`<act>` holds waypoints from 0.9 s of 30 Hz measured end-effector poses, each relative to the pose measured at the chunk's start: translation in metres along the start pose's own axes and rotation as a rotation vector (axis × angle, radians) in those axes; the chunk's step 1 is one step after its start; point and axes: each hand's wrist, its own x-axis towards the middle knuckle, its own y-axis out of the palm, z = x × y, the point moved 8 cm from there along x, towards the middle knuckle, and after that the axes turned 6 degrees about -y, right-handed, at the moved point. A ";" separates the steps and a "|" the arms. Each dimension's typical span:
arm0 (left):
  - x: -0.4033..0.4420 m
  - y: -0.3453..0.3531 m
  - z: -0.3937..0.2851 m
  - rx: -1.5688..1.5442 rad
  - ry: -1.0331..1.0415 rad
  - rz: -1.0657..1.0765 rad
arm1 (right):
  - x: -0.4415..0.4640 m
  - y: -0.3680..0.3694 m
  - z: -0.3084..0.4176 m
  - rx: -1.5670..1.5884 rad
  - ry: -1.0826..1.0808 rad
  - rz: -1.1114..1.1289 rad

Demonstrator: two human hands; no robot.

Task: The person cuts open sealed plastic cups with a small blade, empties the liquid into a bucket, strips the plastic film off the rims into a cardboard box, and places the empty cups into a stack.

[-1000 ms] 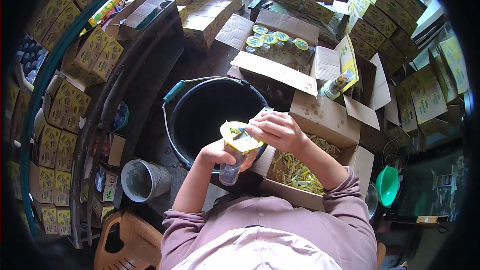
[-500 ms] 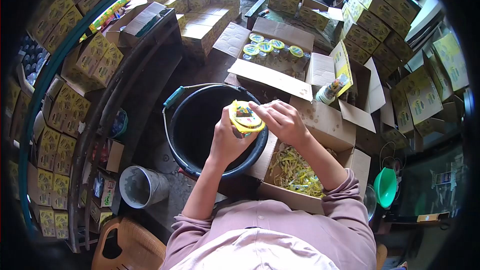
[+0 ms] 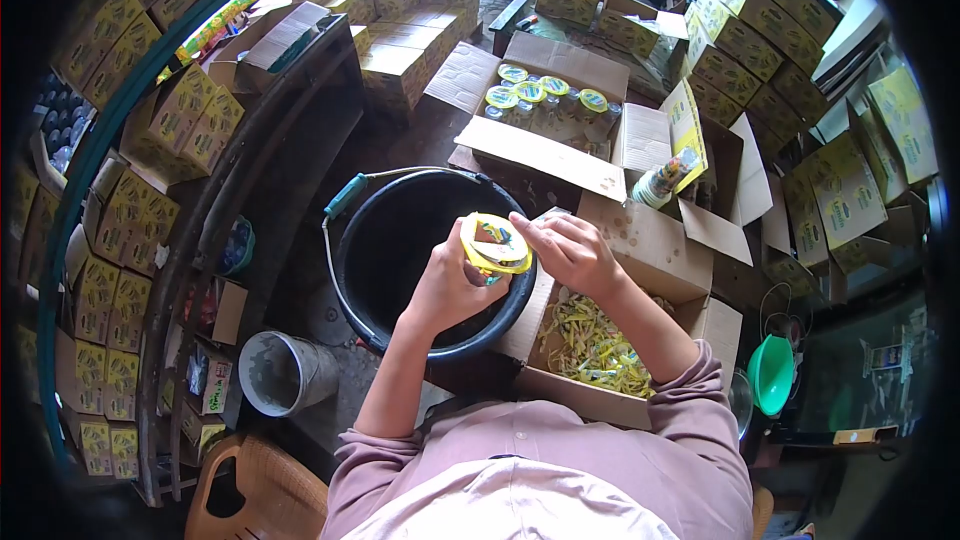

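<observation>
Cup (image 3: 498, 248) clamped in left hand (image 3: 445, 285); right hand (image 3: 575, 252) beside it, its grip I cannot tell.

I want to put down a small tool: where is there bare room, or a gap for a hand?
The pale floor between the grey bucket and black tub looks bare but narrow. A hand could probably pass over the tub's mouth, left of the left hand. The right side is crowded: yellow scraps box, lidded cups' carton.

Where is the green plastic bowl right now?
In the head view, the green bowl sits at the right, just beyond the box of yellow scraps.
</observation>
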 end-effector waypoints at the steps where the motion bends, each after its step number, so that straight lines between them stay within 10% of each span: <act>1: 0.000 0.000 0.001 -0.017 0.003 0.011 | -0.001 0.002 0.000 0.002 0.004 0.000; 27: -0.013 0.024 0.039 -0.647 -0.286 0.537 | -0.003 0.016 0.002 0.107 0.062 0.058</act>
